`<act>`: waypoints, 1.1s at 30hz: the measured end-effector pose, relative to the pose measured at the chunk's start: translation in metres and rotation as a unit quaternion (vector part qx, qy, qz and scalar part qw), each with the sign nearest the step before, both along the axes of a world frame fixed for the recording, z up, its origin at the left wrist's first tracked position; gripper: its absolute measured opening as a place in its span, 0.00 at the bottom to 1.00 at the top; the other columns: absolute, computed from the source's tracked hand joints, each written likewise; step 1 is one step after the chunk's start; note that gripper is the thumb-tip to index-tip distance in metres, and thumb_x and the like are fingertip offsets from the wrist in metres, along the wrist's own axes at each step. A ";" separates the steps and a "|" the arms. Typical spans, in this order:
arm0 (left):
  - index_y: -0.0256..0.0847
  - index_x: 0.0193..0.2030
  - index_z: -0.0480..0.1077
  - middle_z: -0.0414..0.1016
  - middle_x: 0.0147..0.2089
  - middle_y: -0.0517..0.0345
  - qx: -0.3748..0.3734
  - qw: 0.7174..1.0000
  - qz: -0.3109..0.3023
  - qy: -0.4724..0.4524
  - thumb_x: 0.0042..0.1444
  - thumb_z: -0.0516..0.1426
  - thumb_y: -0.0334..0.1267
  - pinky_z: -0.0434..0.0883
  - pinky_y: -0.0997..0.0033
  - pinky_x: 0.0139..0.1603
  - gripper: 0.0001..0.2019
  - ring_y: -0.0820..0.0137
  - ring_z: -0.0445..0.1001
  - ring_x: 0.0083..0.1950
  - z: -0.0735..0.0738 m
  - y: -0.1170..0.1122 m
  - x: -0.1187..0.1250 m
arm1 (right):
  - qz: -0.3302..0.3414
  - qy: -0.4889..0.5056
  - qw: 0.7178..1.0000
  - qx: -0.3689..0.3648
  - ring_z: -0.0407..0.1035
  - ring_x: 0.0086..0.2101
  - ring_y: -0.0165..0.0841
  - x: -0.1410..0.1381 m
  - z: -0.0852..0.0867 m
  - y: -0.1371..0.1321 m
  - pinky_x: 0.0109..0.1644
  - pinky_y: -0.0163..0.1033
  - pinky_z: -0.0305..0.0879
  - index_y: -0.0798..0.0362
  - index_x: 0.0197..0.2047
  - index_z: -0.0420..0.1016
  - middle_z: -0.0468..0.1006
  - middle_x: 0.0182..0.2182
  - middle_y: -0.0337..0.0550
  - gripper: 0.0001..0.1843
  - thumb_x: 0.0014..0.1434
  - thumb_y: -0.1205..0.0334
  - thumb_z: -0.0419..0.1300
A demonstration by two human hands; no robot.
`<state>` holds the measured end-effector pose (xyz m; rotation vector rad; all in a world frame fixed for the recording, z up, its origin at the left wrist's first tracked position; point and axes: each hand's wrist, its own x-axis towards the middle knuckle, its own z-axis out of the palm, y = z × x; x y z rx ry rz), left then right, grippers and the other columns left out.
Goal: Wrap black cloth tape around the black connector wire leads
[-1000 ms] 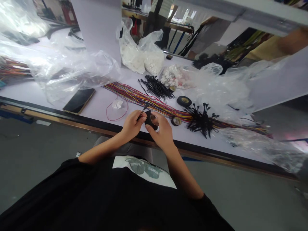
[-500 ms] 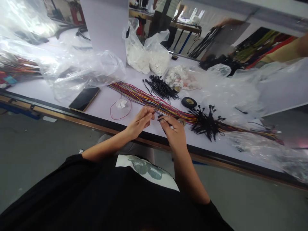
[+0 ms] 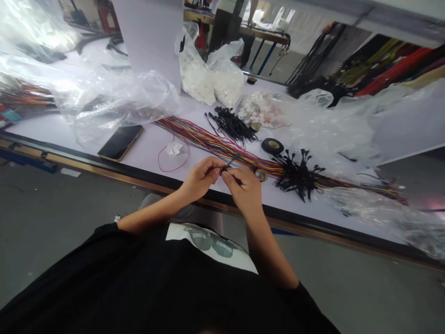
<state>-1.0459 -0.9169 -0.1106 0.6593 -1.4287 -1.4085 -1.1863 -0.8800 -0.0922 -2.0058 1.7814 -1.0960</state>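
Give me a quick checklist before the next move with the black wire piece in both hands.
1. Left hand pinches the black wire piece: ok.
2. Right hand grips the same piece: ok.
3. Piece clear of the coloured wire bundle behind it: cannot tell.
4. Black tape roll within sight on the table: ok.
5. Phone apart from both hands: ok.
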 end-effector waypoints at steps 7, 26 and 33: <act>0.38 0.34 0.67 0.66 0.27 0.63 -0.011 1.000 -0.016 0.020 0.51 0.59 0.43 0.63 0.75 0.30 0.11 0.77 0.64 0.28 -0.001 0.003 0.002 | 0.003 0.027 1.000 0.011 0.67 0.30 0.34 0.000 0.001 0.000 0.37 0.40 0.60 0.50 0.29 0.78 0.75 0.25 0.42 0.16 0.59 0.52 0.53; 0.37 0.28 0.60 0.58 0.18 0.69 0.383 0.889 -0.221 0.122 0.41 0.66 0.33 0.48 0.84 0.16 0.16 0.85 0.56 0.16 0.006 -0.011 0.003 | 0.044 0.110 0.986 -0.119 0.68 0.50 0.43 -0.004 -0.013 -0.011 0.57 0.53 0.56 0.48 0.48 0.75 0.80 0.43 0.48 0.17 0.62 0.58 0.48; 0.38 0.23 0.60 0.52 0.16 0.71 0.312 0.915 -0.206 0.149 0.36 0.68 0.37 0.45 0.83 0.17 0.18 0.85 0.49 0.16 -0.005 -0.012 -0.007 | 0.169 -0.175 0.969 -0.036 0.66 0.55 0.41 -0.008 -0.024 -0.014 0.58 0.52 0.60 0.46 0.48 0.75 0.74 0.51 0.47 0.20 0.57 0.47 0.56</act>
